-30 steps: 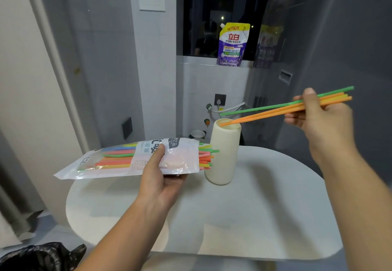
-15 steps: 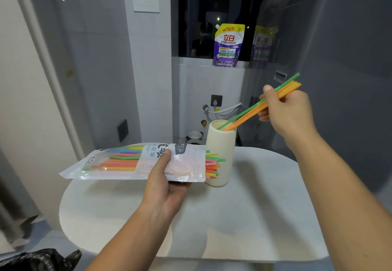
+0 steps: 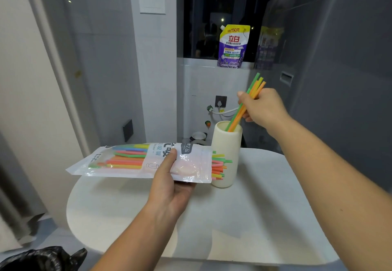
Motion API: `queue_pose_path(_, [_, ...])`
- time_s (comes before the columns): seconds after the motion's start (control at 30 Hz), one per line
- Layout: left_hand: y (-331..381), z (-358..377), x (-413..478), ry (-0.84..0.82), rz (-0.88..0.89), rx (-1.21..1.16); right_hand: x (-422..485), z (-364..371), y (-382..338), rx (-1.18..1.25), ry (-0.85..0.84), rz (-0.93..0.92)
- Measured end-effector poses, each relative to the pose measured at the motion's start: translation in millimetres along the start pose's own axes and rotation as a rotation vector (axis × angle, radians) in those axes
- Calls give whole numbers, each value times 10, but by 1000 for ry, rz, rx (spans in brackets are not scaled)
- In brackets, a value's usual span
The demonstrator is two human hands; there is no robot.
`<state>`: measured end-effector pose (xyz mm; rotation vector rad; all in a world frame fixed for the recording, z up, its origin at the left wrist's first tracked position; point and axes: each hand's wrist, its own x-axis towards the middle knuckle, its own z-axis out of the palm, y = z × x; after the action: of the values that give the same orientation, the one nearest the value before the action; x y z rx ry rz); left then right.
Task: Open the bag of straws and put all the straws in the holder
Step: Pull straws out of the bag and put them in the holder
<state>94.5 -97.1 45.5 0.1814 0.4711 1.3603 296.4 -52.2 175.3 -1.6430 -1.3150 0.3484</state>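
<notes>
Straws (image 3: 239,112) pinched in right grip (image 3: 265,109), ends hidden in holder (image 3: 227,141); left grip (image 3: 169,188) clasping bag (image 3: 191,165).

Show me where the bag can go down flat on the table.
Bare tabletop runs from the holder to the near edge, right of the left hand; a strip lies right of the holder too. Crowded at the holder's left, where straw ends poke from the bag.

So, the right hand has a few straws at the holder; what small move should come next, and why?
Probably loosen the right hand and let its green and orange straws slide down into the cream holder. Their lower ends are inside its mouth, so nothing seems to block them. The left hand holds the straw bag, with more inside.
</notes>
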Motion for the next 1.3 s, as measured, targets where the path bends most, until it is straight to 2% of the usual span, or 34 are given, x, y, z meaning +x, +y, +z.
queue_pose_path(0.13, [25,14,-4,-9,8,2,-10,109,86,-70,-30,23])
queue_pose_path(0.23, [53,18,10,-10,20,3,-165,107,176,-97,175,8])
queue_pose_path(0.33, [74,20,5,-19,32,9,-530,122,223,-72,381,-115])
queue_pose_path(0.4, [79,30,-15,-22,39,7,-743,185,255,-55,305,-119])
queue_pose_path(0.53, [86,84,-77,-37,37,10,-964,380,333,-29,-100,61])
queue_pose_path(0.63, [90,115,-121,-53,39,8,-1025,469,377,112,-187,67])
queue_pose_path(0.8, [108,160,-206,-76,43,51,-1046,455,371,213,-204,37])
queue_pose_path(1.07, [220,73,-140,-34,61,7,-1012,281,437,61,-106,-131])
queue_pose_path(1.17, [240,70,-143,-21,66,-6,-950,203,489,53,-35,-110])
queue_pose_path(1.23, [238,76,-148,-16,63,-4,-941,174,511,154,-18,-45])
queue_pose_path(1.3, [233,82,-153,-5,62,-3,-991,180,493,373,-40,42])
